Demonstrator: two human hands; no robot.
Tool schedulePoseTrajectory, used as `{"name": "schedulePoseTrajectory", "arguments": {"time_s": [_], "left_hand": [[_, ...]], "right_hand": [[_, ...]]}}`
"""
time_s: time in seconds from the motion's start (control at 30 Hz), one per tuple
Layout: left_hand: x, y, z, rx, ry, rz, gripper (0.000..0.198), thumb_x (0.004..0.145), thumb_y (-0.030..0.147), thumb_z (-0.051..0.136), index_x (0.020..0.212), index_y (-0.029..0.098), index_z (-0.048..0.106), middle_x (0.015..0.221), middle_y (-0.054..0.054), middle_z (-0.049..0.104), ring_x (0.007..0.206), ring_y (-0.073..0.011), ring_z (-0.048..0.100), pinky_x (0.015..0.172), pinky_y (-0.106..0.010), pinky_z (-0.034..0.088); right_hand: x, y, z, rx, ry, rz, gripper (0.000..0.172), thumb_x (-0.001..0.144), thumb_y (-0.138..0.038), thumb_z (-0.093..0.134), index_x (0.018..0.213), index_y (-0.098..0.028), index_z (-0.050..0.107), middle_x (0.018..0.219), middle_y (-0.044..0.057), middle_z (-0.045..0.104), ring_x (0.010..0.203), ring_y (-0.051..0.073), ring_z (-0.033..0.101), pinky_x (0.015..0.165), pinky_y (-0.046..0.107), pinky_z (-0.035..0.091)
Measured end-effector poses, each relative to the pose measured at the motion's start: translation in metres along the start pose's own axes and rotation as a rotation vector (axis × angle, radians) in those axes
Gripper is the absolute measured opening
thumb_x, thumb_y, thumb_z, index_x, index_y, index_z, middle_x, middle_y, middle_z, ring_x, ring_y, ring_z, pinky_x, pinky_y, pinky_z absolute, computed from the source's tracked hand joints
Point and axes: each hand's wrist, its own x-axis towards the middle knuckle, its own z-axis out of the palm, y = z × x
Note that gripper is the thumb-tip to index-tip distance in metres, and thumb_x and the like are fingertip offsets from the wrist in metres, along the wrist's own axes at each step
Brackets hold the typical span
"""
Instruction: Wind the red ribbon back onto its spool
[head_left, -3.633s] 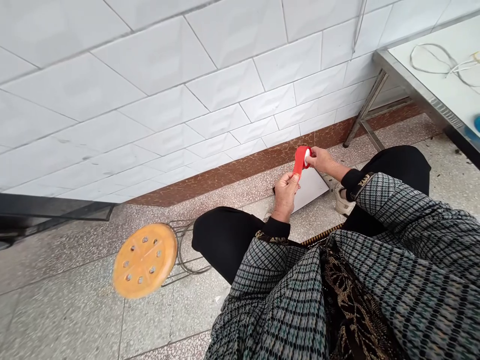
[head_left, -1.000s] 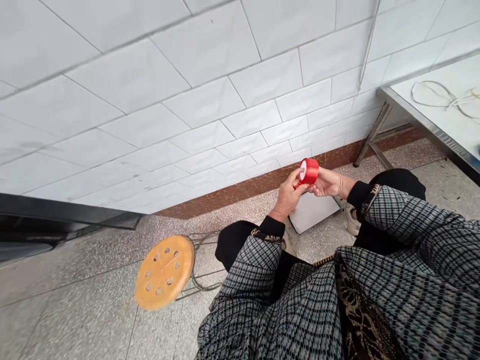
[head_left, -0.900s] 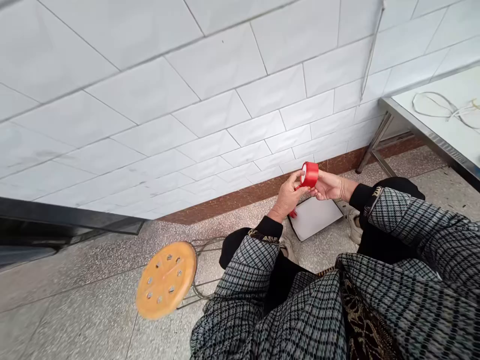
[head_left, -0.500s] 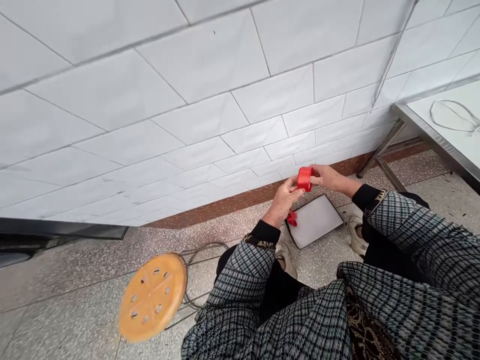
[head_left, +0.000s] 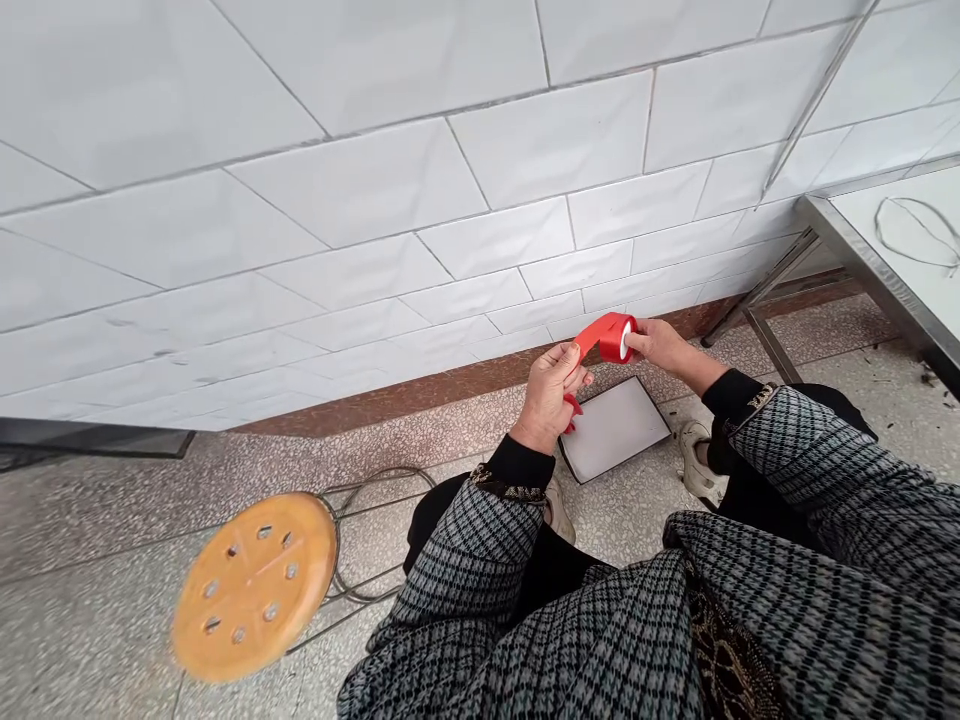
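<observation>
My right hand [head_left: 661,344] grips a roll of red ribbon [head_left: 613,341] by its white core, with the thumb at the core's opening. A short length of the ribbon runs off the roll to the left. Its free end is pinched between the thumb and fingers of my left hand [head_left: 551,392]. Below both hands, a shallow dark-edged box lid [head_left: 615,435] with a pale inside lies on the floor between my shoes. A small piece of red ribbon [head_left: 571,412] shows at its left end, partly hidden by my left hand.
An orange round stool [head_left: 255,585] with holes in its seat and metal legs lies tipped over at lower left. A metal-framed table [head_left: 885,265] with a loop of thin cord [head_left: 919,235] stands at right. White tiled wall [head_left: 375,200] rises ahead.
My left hand has moved left away from the roll, drawing out a strip of ribbon. The roll has turned in my right hand so its white core shows. The view has shifted slightly.
</observation>
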Motion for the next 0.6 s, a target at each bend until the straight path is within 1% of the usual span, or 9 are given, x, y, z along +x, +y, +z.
{"name": "schedulePoseTrajectory", "arguments": {"time_s": [0.1, 0.23, 0.37, 0.5, 0.53, 0.6], "left_hand": [[-0.004, -0.008, 0.005, 0.050, -0.028, -0.033, 0.045, 0.077, 0.057, 0.088, 0.075, 0.020, 0.062, 0.049, 0.012, 0.030, 0.045, -0.0042, 0.027, 0.063, -0.028, 0.049], [-0.006, -0.019, 0.009, 0.162, 0.041, -0.002, 0.040, 0.076, 0.053, 0.087, 0.079, 0.019, 0.066, 0.054, 0.009, 0.042, 0.048, -0.0055, 0.037, 0.058, -0.026, 0.046], [-0.003, -0.025, 0.008, 0.249, 0.056, 0.017, 0.037, 0.078, 0.052, 0.083, 0.079, 0.019, 0.069, 0.056, 0.005, 0.051, 0.048, -0.0059, 0.039, 0.055, -0.025, 0.041], [0.002, -0.028, 0.005, 0.304, 0.064, 0.040, 0.039, 0.077, 0.054, 0.082, 0.078, 0.017, 0.070, 0.062, 0.003, 0.058, 0.051, -0.0071, 0.044, 0.053, -0.025, 0.038], [0.003, -0.029, 0.005, 0.327, 0.065, 0.061, 0.038, 0.077, 0.053, 0.082, 0.078, 0.017, 0.070, 0.063, 0.002, 0.059, 0.052, -0.0078, 0.047, 0.053, -0.024, 0.038], [0.004, -0.030, 0.004, 0.400, 0.087, 0.121, 0.034, 0.079, 0.050, 0.080, 0.078, 0.018, 0.071, 0.065, 0.002, 0.061, 0.056, -0.0091, 0.048, 0.055, -0.024, 0.040]], "right_hand": [[0.001, 0.005, 0.008, 0.096, 0.018, 0.041, 0.009, 0.076, -0.010, 0.067, 0.079, -0.017, 0.070, 0.065, 0.002, 0.068, 0.057, 0.015, 0.060, 0.057, 0.025, 0.053], [-0.001, 0.004, 0.014, 0.174, -0.011, 0.066, 0.009, 0.080, -0.010, 0.065, 0.076, -0.017, 0.069, 0.066, 0.004, 0.070, 0.057, 0.014, 0.060, 0.056, 0.024, 0.053], [-0.006, -0.001, 0.018, 0.230, -0.026, 0.107, 0.013, 0.085, -0.010, 0.064, 0.074, -0.015, 0.069, 0.065, 0.005, 0.069, 0.057, 0.013, 0.060, 0.058, 0.023, 0.053], [-0.010, -0.004, 0.019, 0.385, -0.155, 0.171, 0.013, 0.088, -0.014, 0.065, 0.076, -0.014, 0.071, 0.069, 0.006, 0.071, 0.059, 0.012, 0.062, 0.062, 0.022, 0.055], [-0.011, -0.005, 0.019, 0.425, -0.184, 0.202, 0.013, 0.089, -0.015, 0.065, 0.077, -0.015, 0.071, 0.069, 0.005, 0.071, 0.058, 0.012, 0.062, 0.062, 0.022, 0.055], [-0.011, -0.006, 0.018, 0.494, -0.204, 0.269, 0.016, 0.092, -0.016, 0.063, 0.076, -0.016, 0.069, 0.065, 0.003, 0.069, 0.056, 0.011, 0.060, 0.061, 0.022, 0.055]]}}
